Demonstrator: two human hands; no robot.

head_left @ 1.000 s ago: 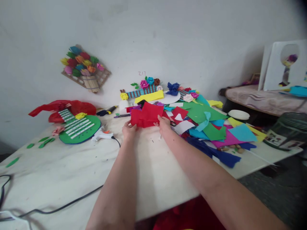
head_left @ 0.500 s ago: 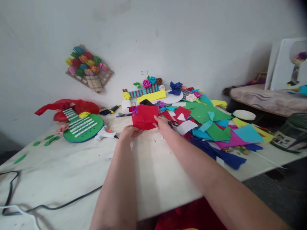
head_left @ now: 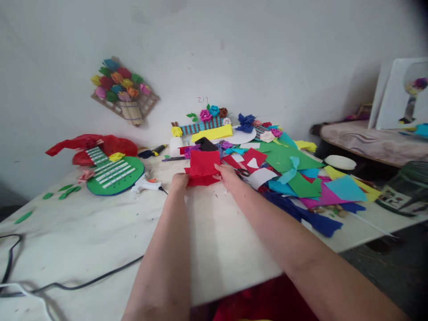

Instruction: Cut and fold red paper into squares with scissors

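Observation:
Between my hands is a sheet of red crepe-like paper [head_left: 204, 163], with a squarish upper part and a lower flap under it, just above or on the table. My left hand [head_left: 180, 180] grips its left edge, the fingers partly hidden by the paper. Thumb and fingers of my right hand [head_left: 224, 173] pinch the right edge. Right beside that hand lie black-handled scissors [head_left: 242, 172] among red and white scraps. A white glue gun [head_left: 146, 184] rests on the table left of my left hand.
Coloured paper pieces [head_left: 306, 185] are heaped on the right, with a glass jar [head_left: 406, 189] at the edge. A green paper guitar shape [head_left: 115, 176] lies left. Paper flowers and a folded yellow strip [head_left: 212, 133] stand at the back. A black cable [head_left: 96, 281] crosses the front left.
The red paper's upper part now looks narrower and squarer, with more of the lower flap showing beneath it. Both hands keep their hold, almost in place. The view has shifted slightly.

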